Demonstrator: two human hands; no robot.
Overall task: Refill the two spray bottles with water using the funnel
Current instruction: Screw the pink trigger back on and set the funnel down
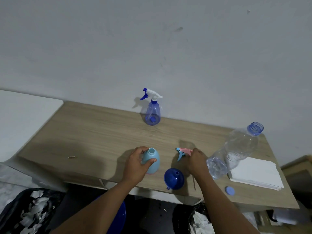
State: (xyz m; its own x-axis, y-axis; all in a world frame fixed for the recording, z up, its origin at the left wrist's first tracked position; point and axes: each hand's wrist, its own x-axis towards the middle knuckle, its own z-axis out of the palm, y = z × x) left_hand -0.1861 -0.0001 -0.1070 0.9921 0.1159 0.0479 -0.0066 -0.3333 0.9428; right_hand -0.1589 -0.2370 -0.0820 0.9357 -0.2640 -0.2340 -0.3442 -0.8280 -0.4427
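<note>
A wooden table (94, 132) runs across the middle of the frame below a plain grey wall, seen from above by the person working at it. Just left of centre, the left hand (136, 163) curls around a light blue spray bottle (152, 160) that stands upright with its neck open and no sprayer on it, thumb in front and fingers round the back. Just right of centre, the right hand (196, 160) closes its fingers on a pink and blue trigger sprayer head (182, 152) at the table surface. Between the two forearms, near the table's front edge, a dark blue funnel (173, 179) lies with its spout pointing up. Farther back, near the wall, a clear blue spray bottle (152, 110) stands with its white and blue sprayer attached. At the right, an uncapped clear water bottle (236, 151) stands beside the right hand, partly filled. Its light blue cap (229, 190) lies at the front edge, beside a stack of white paper (256, 173).
</note>
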